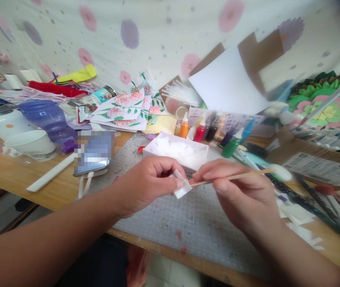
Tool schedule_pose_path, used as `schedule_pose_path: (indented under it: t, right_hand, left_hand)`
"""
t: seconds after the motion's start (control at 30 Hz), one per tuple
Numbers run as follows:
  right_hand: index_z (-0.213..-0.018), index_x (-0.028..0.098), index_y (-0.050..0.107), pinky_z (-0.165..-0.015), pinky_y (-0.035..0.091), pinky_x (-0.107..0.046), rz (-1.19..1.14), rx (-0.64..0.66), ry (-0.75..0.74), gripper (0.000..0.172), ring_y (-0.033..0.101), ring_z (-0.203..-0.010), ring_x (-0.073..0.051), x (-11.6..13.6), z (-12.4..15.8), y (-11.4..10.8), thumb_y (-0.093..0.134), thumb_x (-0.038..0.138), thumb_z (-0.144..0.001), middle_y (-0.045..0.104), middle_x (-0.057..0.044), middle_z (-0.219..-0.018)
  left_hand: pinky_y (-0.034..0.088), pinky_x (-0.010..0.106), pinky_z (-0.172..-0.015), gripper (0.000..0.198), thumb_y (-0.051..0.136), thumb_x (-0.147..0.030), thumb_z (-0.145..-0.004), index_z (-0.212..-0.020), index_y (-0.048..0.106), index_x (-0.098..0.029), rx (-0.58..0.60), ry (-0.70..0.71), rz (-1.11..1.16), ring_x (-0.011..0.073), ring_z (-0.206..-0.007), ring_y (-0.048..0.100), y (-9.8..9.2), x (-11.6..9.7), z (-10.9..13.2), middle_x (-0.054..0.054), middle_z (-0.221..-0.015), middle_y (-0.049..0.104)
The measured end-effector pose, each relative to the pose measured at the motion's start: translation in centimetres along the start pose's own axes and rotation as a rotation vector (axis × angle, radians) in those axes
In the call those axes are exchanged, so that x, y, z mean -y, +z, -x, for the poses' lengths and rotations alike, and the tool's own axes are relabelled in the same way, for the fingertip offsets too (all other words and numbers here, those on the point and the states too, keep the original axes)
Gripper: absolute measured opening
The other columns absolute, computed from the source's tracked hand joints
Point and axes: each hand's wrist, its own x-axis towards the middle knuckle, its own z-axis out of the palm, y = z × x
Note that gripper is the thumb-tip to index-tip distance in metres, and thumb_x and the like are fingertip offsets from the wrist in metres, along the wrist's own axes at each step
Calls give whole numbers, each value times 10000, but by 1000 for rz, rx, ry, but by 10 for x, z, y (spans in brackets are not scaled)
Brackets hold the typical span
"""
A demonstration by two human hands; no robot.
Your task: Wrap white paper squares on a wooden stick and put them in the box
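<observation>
A small piece of white paper (183,190) is pinched between the thumb and fingers of my left hand (154,179). My right hand (238,191) grips a thin wooden stick (238,175) with a white, cotton-like ball on its far end. The stick's bare tip meets the paper's right edge; whether it is stuck there, I cannot tell. Just behind both hands stands an open white box (172,153) filled with fluffy white cotton (177,148). Underneath lies a grey gridded cutting mat (170,227) with paint stains.
Small paint bottles, among them a green one (232,144), stand behind the box. A phone (94,153) on a stand is at the left, beside a blue jar (46,119). Brushes and white paper scraps (298,213) lie right; a cardboard box (322,159) stands beyond.
</observation>
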Motion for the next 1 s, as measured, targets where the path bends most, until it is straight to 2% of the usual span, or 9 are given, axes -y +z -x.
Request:
schedule_pose_path:
  t: [0.6, 0.9, 1.0]
  right_hand:
    - [-976, 315, 738, -781, 551, -389, 33, 7, -1, 246, 682, -862, -199, 1, 2, 0, 616, 135, -860, 753, -8, -866]
    - [-986, 291, 735, -792, 551, -357, 60, 14, -43, 275, 680, -880, -181, 1, 2, 1, 616, 83, -850, 739, -8, -864]
    - [-966, 269, 738, -791, 555, -343, 73, 13, -51, 266, 685, -871, -173, 2, 0, 1, 619, 67, -841, 738, -13, -852]
  left_hand:
    - [294, 244, -544, 99, 634, -271, -781, -751, 646, -178, -30, 8, -164, 111, -600, 418, 0, -4, -1, -22, -649, 531]
    - [273, 246, -523, 117, 631, -285, -788, -750, 637, -175, -26, 17, -200, 101, -580, 399, -1, -4, -1, -31, -622, 508]
    - [294, 238, -531, 91, 630, -273, -802, -806, 635, -182, -28, 34, -199, 95, -584, 410, -1, -2, -2, -36, -642, 522]
